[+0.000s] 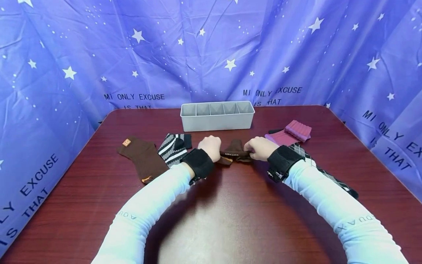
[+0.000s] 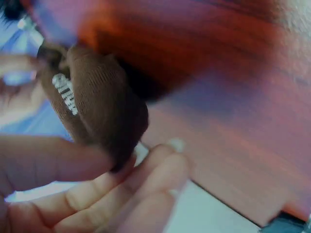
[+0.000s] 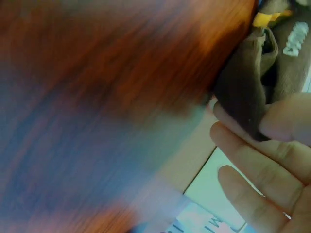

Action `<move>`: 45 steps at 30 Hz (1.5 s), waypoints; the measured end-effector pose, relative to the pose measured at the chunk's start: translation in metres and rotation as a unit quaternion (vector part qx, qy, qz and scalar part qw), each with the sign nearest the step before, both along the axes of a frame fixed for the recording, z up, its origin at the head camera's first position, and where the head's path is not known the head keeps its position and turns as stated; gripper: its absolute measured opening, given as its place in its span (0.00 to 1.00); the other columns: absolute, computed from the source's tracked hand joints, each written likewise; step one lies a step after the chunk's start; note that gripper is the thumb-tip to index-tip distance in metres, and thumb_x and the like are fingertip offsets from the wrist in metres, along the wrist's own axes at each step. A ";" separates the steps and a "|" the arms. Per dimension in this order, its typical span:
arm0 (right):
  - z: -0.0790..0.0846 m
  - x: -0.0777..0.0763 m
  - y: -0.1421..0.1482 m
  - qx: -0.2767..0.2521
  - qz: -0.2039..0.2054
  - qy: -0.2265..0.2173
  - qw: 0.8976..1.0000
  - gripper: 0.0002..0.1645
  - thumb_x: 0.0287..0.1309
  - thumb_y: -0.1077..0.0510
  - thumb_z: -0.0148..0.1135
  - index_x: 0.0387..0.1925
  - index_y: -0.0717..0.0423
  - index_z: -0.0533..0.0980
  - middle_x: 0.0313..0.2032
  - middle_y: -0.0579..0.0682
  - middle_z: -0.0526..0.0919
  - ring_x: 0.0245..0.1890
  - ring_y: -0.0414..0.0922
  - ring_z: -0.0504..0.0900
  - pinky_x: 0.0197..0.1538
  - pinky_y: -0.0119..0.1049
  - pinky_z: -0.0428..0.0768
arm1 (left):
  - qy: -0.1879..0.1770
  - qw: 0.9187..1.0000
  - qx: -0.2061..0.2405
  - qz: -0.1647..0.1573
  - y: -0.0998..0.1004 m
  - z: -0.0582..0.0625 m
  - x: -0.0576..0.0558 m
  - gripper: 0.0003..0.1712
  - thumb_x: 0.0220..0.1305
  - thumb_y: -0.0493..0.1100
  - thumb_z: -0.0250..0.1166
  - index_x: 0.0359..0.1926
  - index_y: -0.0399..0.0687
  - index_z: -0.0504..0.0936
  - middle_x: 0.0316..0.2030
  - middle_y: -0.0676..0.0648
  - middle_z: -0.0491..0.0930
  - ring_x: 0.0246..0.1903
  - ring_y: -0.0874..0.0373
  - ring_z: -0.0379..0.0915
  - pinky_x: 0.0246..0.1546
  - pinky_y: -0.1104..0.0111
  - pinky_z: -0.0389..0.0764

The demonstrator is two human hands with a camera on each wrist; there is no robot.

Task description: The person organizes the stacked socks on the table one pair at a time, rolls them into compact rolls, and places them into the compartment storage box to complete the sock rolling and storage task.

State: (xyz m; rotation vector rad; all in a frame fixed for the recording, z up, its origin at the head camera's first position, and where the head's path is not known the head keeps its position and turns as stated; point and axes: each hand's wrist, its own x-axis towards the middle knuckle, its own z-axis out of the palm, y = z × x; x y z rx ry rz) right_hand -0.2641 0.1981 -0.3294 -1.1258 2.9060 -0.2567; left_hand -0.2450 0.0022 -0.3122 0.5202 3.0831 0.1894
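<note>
Both of my hands hold a brown sock (image 1: 235, 150) with light lettering at the middle of the table. My left hand (image 1: 211, 146) pinches one end between thumb and fingers. At the opposite end, the thumb and forefinger of my right hand (image 1: 260, 148) grip the fabric. In the left wrist view the brown sock (image 2: 109, 97) looks bunched and folded, its white letters facing the camera. The right wrist view shows the brown sock (image 3: 240, 87) with an opening in its folds and a bit of orange at the top; the other fingers spread below it.
Another brown sock (image 1: 143, 157) lies flat at the left, beside black-and-white striped socks (image 1: 173, 146). To the right are folded pink socks (image 1: 291, 134) and a dark argyle sock (image 1: 336, 179), partly behind the right arm. A grey box (image 1: 217, 123) with several compartments stands at the back.
</note>
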 end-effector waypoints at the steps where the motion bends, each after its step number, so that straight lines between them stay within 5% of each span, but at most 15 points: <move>1: 0.000 0.002 0.000 -0.006 0.005 -0.007 1.000 0.09 0.32 0.69 0.56 0.20 0.54 0.75 0.17 0.46 0.75 0.19 0.38 0.67 0.25 0.32 0.67 | 0.006 1.000 0.018 0.001 -0.004 0.003 -0.001 0.06 0.46 0.39 0.58 0.29 0.44 0.78 0.31 0.46 0.79 0.31 0.52 0.76 0.26 0.61 0.77; 4: 0.001 0.008 0.000 -0.038 0.032 -0.054 0.997 0.09 0.34 0.70 0.55 0.19 0.54 0.74 0.17 0.42 0.75 0.20 0.36 0.67 0.27 0.30 0.67 | 0.028 0.998 0.058 -0.010 -0.012 0.020 0.001 0.05 0.43 0.36 0.58 0.26 0.41 0.76 0.28 0.45 0.79 0.30 0.50 0.76 0.26 0.61 0.76; 7: 0.006 0.014 -0.003 -0.081 0.076 -0.149 0.983 0.09 0.38 0.71 0.54 0.21 0.56 0.75 0.20 0.43 0.77 0.23 0.33 0.70 0.31 0.27 0.69 | 0.051 0.995 0.070 -0.040 -0.015 0.042 0.006 0.02 0.42 0.32 0.56 0.20 0.42 0.73 0.23 0.45 0.77 0.27 0.50 0.75 0.26 0.62 0.74; 12: 0.013 0.019 -0.008 -0.148 0.150 -0.340 0.916 0.11 0.43 0.74 0.52 0.33 0.68 0.75 0.29 0.58 0.80 0.29 0.33 0.75 0.35 0.27 0.74 | 0.058 0.992 0.025 -0.111 -0.011 0.068 0.008 0.10 0.45 0.28 0.52 0.15 0.45 0.68 0.19 0.48 0.72 0.25 0.55 0.71 0.26 0.66 0.72; 15: 0.009 0.020 -0.009 -0.160 0.147 -0.403 0.889 0.13 0.43 0.76 0.52 0.35 0.73 0.73 0.32 0.65 0.79 0.30 0.34 0.77 0.35 0.29 0.75 | 0.059 0.988 -0.018 -0.145 0.000 0.065 -0.001 0.10 0.48 0.28 0.52 0.17 0.44 0.71 0.22 0.49 0.73 0.26 0.56 0.70 0.28 0.67 0.72; 17: 0.004 0.020 -0.010 -0.152 0.106 -0.402 0.897 0.12 0.42 0.75 0.53 0.34 0.73 0.72 0.29 0.64 0.79 0.27 0.35 0.77 0.32 0.30 0.76 | 0.081 0.983 -0.047 -0.158 0.010 0.054 -0.012 0.08 0.50 0.30 0.53 0.21 0.44 0.75 0.26 0.48 0.76 0.30 0.56 0.72 0.31 0.66 0.74; 21: -0.009 0.026 -0.010 -0.087 -0.008 -0.301 0.950 0.07 0.41 0.65 0.60 0.24 0.65 0.72 0.18 0.52 0.78 0.18 0.34 0.74 0.24 0.29 0.74 | 0.129 0.974 -0.069 -0.172 0.022 0.019 -0.027 0.11 0.53 0.32 0.54 0.37 0.46 0.78 0.36 0.47 0.76 0.38 0.54 0.72 0.37 0.65 0.75; 23: -0.014 0.031 -0.011 -0.039 -0.058 -0.219 0.973 0.10 0.39 0.58 0.63 0.20 0.59 0.71 0.15 0.46 0.75 0.15 0.36 0.72 0.21 0.29 0.71 | 0.129 0.973 -0.064 -0.181 0.021 0.007 -0.024 0.14 0.52 0.31 0.55 0.41 0.46 0.77 0.37 0.47 0.75 0.39 0.55 0.72 0.38 0.66 0.75; 26: -0.014 0.036 -0.008 -0.002 -0.096 -0.093 0.991 0.13 0.36 0.52 0.65 0.23 0.54 0.72 0.19 0.46 0.75 0.19 0.40 0.72 0.23 0.33 0.68 | 0.103 0.968 -0.053 -0.223 0.012 0.001 -0.002 0.14 0.49 0.30 0.56 0.39 0.45 0.77 0.36 0.47 0.76 0.38 0.55 0.73 0.38 0.67 0.75; 31: -0.003 0.029 -0.004 -0.048 -0.063 0.004 0.997 0.24 0.49 0.56 0.56 0.47 0.64 0.69 0.47 0.60 0.73 0.48 0.52 0.73 0.50 0.45 0.69 | 0.047 0.946 -0.059 -0.317 -0.009 0.000 0.052 0.08 0.53 0.37 0.56 0.35 0.46 0.78 0.34 0.49 0.77 0.34 0.59 0.75 0.35 0.69 0.75; 35: 0.000 0.017 -0.014 -0.043 -0.046 -0.044 0.997 0.31 0.58 0.52 0.46 0.58 0.66 0.57 0.60 0.61 0.59 0.61 0.53 0.58 0.60 0.46 0.57 | 0.021 0.943 -0.114 -0.313 -0.020 -0.009 0.085 0.15 0.54 0.48 0.56 0.41 0.45 0.76 0.41 0.47 0.76 0.39 0.57 0.74 0.38 0.69 0.75; 39: -0.005 0.005 -0.029 0.013 -0.056 -0.110 0.992 0.33 0.60 0.48 0.40 0.60 0.66 0.53 0.62 0.61 0.54 0.63 0.53 0.53 0.62 0.46 0.54 | 0.014 0.941 -0.158 -0.299 -0.022 -0.016 0.097 0.25 0.52 0.54 0.57 0.47 0.44 0.73 0.50 0.42 0.72 0.47 0.53 0.72 0.46 0.69 0.71; 45: -0.014 -0.017 -0.045 0.060 -0.069 -0.133 0.987 0.31 0.60 0.50 0.40 0.59 0.66 0.56 0.62 0.62 0.54 0.63 0.54 0.53 0.61 0.50 0.53 | 0.024 0.943 -0.176 -0.282 -0.018 -0.026 0.096 0.28 0.52 0.55 0.57 0.51 0.45 0.71 0.54 0.44 0.69 0.51 0.55 0.69 0.46 0.70 0.72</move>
